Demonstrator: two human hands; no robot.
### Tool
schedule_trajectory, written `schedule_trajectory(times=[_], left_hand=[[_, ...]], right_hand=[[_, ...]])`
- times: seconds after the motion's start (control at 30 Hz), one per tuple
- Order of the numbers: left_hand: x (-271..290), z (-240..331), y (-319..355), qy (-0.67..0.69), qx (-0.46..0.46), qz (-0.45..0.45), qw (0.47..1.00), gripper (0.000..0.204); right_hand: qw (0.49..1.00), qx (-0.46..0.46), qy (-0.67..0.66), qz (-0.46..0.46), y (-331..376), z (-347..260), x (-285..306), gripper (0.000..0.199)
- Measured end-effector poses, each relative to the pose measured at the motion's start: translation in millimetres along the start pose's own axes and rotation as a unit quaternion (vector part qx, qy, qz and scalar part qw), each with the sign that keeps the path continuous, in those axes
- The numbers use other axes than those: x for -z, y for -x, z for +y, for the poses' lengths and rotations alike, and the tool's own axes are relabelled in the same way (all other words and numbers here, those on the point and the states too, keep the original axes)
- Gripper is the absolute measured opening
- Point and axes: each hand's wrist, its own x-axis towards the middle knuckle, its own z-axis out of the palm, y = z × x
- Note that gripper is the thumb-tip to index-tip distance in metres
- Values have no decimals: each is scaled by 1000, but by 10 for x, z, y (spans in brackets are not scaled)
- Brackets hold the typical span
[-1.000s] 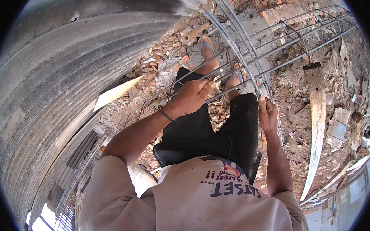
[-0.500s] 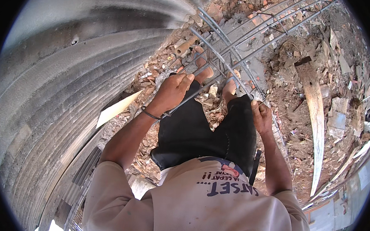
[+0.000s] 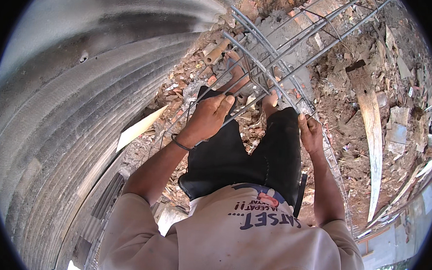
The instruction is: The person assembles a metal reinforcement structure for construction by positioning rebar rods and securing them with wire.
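A steel rebar cage [image 3: 346,32] of grey bars tied with thin square stirrups runs from the far right down toward my left side. Another set of long bars [image 3: 260,37] crosses it above my feet, slanting toward my right knee. My left hand [image 3: 209,117] is closed around a bar of the first cage, beside my left knee, its thumb along the top. At my right knee, my right hand [image 3: 311,132] pinches the near part of the crossing bars between thumb and fingers. The fingertips' undersides are hidden.
Corrugated grey sheeting [image 3: 81,103] walls the left side, with a pale pointed board [image 3: 140,128] at its foot. Broken brick and rubble [image 3: 334,112] cover the ground. A long weathered plank [image 3: 370,128] lies at right. Wet-looking grey mortar [image 3: 291,53] lies beneath the crossing bars.
My left hand has come slightly nearer and to the right along with its bar. The cages have shifted a little against each other. Both hands keep their hold.
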Motion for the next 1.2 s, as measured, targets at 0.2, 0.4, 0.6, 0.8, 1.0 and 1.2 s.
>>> schedule_trajectory(times=[0.2, 0.4, 0.6, 0.8, 1.0, 1.2], left_hand=[[-107, -77, 9, 28, 12, -29, 999, 49], [9, 52, 16, -23, 5, -64, 998, 44], [173, -67, -112, -305, -246, 44, 919, 56], [-205, -471, -339, 128, -175, -65, 974, 43], [-43, -675, -835, -151, -212, 314, 913, 32], [-297, -493, -1377, -188, -25, 28, 982, 30]], right_hand=[[998, -29, -39, -47, -53, 56, -78, 57], [996, -51, -43, -59, 1, 29, -76, 59], [993, -47, -58, -88, 107, -52, 11, 56], [993, -32, -54, -97, 88, -52, 6, 53], [994, -40, -43, -92, 104, 19, 20, 53], [996, -24, -45, -72, 134, 26, 72, 55]])
